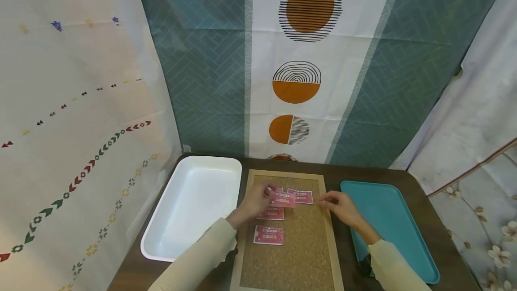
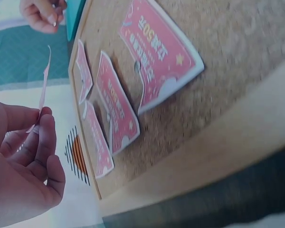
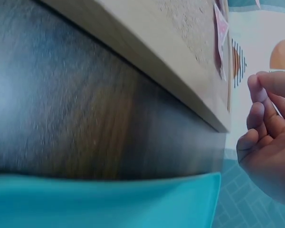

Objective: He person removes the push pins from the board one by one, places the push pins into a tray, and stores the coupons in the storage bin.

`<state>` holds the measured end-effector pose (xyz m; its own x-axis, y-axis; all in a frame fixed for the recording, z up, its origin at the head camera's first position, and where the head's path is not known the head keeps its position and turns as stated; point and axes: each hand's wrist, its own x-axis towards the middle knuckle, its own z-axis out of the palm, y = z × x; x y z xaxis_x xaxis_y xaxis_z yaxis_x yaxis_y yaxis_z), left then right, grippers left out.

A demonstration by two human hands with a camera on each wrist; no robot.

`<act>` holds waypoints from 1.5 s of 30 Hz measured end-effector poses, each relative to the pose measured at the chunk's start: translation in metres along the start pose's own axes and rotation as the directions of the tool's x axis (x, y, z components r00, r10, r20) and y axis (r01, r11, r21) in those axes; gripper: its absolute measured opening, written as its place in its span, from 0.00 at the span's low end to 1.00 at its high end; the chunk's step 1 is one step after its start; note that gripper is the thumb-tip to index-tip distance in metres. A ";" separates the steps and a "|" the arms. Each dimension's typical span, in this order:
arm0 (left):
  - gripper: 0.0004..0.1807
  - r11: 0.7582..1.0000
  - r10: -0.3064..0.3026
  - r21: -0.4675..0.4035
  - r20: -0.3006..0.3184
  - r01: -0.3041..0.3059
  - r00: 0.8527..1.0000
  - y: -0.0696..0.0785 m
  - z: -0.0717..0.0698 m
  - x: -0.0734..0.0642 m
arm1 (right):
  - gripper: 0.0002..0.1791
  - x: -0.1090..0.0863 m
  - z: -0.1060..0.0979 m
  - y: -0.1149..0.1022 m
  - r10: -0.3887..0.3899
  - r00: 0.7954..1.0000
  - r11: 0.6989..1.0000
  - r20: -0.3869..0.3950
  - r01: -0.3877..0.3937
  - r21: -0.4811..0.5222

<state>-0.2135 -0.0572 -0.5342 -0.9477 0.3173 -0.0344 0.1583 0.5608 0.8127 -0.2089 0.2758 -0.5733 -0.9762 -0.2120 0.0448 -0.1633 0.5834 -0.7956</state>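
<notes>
My left hand (image 1: 255, 200) pinches a pink paper coupon (image 1: 282, 199) between thumb and fingers, above the upper part of a cork board (image 1: 299, 246). The coupon is seen nearly edge-on in the left wrist view. Several matching coupons (image 2: 164, 52) are on the cork, one of them with a silvery tack head (image 2: 137, 67) at its edge. Over the board's right frame, my right hand (image 1: 342, 208) has thumb and index fingertips together. A tiny silvery tack (image 2: 54, 23) glints at those fingertips in the left wrist view.
A white tray (image 1: 238, 165) stands left of the board, and a teal tray (image 1: 397, 232) lies to its right. The dark wooden table (image 3: 85, 109) shows between board and teal tray. Patterned cloth (image 1: 202, 57) hangs behind the table and at both sides.
</notes>
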 end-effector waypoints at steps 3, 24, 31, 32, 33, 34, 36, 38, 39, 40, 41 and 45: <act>0.16 0.999 0.013 0.038 -0.005 -0.013 1.000 -0.003 -0.009 -0.001 | 0.09 -0.002 -0.004 0.001 0.005 1.000 1.000 -0.009 -0.005 -0.018; 0.16 0.989 0.023 0.150 -0.106 -0.007 0.994 -0.025 -0.053 -0.006 | 0.10 -0.026 -0.035 0.018 0.030 0.997 0.993 -0.064 -0.037 -0.110; 0.13 0.988 0.007 0.152 -0.162 0.018 0.987 -0.034 -0.068 -0.012 | 0.10 -0.026 -0.043 0.025 0.048 0.995 0.992 -0.092 -0.059 -0.113; 0.13 0.988 0.000 0.152 -0.171 0.026 0.985 -0.035 -0.071 -0.013 | 0.10 -0.026 -0.044 0.027 0.050 0.994 0.991 -0.094 -0.061 -0.121; 0.13 0.988 -0.006 0.152 -0.178 0.033 0.984 -0.037 -0.073 -0.015 | 0.10 -0.026 -0.045 0.028 0.052 0.994 0.990 -0.096 -0.064 -0.125; 0.13 0.988 -0.014 0.152 -0.184 0.042 0.983 -0.039 -0.076 -0.016 | 0.10 -0.027 -0.046 0.029 0.055 0.994 0.989 -0.096 -0.067 -0.133; 0.13 0.986 -0.024 0.156 -0.195 0.055 0.980 -0.043 -0.081 -0.019 | 0.09 -0.029 -0.047 0.032 0.062 0.993 0.986 -0.100 -0.077 -0.150; 0.13 0.985 -0.033 0.160 -0.206 0.067 0.978 -0.047 -0.086 -0.022 | 0.09 -0.031 -0.048 0.035 0.065 0.992 0.982 -0.109 -0.083 -0.168; 0.13 0.984 -0.038 0.162 -0.213 0.073 0.976 -0.049 -0.088 -0.023 | 0.08 -0.033 -0.048 0.037 0.063 0.992 0.982 -0.113 -0.082 -0.172; 0.13 0.984 -0.043 0.161 -0.220 0.080 0.975 -0.050 -0.091 -0.025 | 0.08 -0.034 -0.049 0.038 0.060 0.991 0.981 -0.118 -0.081 -0.179; 0.13 0.983 -0.048 0.161 -0.226 0.085 0.973 -0.052 -0.093 -0.026 | 0.08 -0.035 -0.050 0.040 0.056 0.990 0.980 -0.127 -0.079 -0.180; 0.13 0.981 -0.069 0.157 -0.242 0.110 0.968 -0.059 -0.103 -0.031 | 0.07 -0.037 -0.051 0.044 0.052 0.988 0.982 -0.143 -0.077 -0.174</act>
<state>-0.2222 -0.1789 -0.5209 -0.9952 0.0830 0.0515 0.0951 0.7054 0.7024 -0.1872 0.3499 -0.5791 -0.9937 -0.0669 0.0896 -0.1101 0.7256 -0.6793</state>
